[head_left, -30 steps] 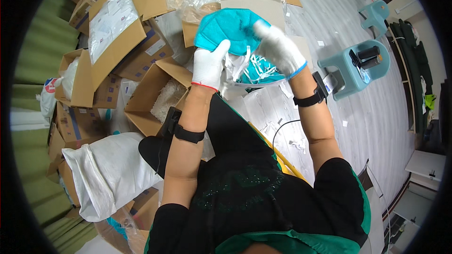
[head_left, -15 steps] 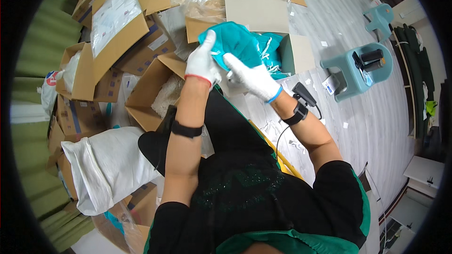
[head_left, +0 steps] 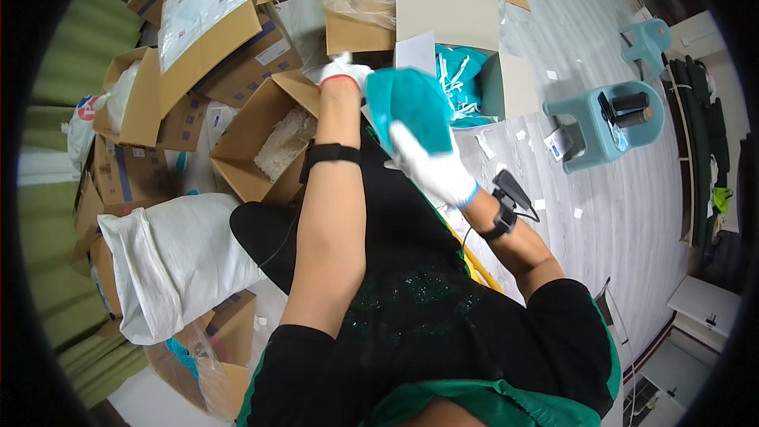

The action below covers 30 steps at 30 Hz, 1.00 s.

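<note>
A teal fabric piece (head_left: 407, 107), smooth and domed like a cap, is in my gloved right hand (head_left: 435, 168). The right thumb lies on top of the fabric and the other fingers are hidden beneath it. My left hand (head_left: 345, 71), in a white glove with a red cuff, is by the upper left edge of the fabric. Its fingers are smeared by motion, so whether it grips the edge is unclear. Just beyond, a pale box (head_left: 518, 91) with raised flaps holds several teal fabric pieces (head_left: 462, 79) with white ties.
A brown carton (head_left: 237, 130) with crumpled pale material stands left of my knees. More cartons (head_left: 209, 55) are stacked at the far left. A white sack (head_left: 182, 261) lies at my left. Blue stools (head_left: 569, 103) stand on the grey floor (head_left: 585, 245) among paper scraps.
The teal fabric has come nearer and turned to show a broad smooth face. My left hand has shifted to its upper left edge, and my right hand has moved lower.
</note>
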Available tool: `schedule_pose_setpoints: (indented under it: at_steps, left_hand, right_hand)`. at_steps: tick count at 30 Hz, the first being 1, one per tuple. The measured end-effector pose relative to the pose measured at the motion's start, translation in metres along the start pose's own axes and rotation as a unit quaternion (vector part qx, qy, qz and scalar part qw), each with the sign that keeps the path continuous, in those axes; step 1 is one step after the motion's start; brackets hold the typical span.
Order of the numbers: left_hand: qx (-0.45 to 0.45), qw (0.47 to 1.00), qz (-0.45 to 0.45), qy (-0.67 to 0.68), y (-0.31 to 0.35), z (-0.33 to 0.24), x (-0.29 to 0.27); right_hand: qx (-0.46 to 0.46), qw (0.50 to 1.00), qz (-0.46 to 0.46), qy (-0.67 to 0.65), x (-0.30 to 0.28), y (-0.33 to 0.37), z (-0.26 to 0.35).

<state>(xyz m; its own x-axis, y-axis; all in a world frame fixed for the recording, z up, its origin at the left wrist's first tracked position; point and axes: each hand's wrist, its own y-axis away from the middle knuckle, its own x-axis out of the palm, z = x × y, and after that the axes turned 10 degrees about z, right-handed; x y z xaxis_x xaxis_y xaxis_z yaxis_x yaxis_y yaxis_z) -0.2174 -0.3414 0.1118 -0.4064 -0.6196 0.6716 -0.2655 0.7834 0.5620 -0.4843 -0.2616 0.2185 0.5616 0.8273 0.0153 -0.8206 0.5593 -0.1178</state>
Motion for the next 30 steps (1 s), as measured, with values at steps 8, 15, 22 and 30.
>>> schedule_pose_setpoints:
  at_steps: [8,15,22,30]
  left_hand:
    - [0.475,0.763,-0.058,-0.434,0.074,-0.071,0.009]
    - [0.288,0.611,0.093,-0.732,0.208,0.046,0.073]
    - [0.313,0.635,0.04,-0.705,0.19,0.061,0.053]
    - [0.272,0.892,0.18,-0.314,0.184,0.039,0.045]
  right_hand:
    - [0.214,0.946,-0.111,-0.216,-0.053,-0.004,-0.016]
    - [0.145,0.987,-0.029,0.054,-0.031,-0.047,0.001]
    - [0.215,0.89,0.19,0.355,-0.046,-0.047,0.027]
    - [0.202,0.948,0.082,0.233,-0.055,-0.043,0.02]
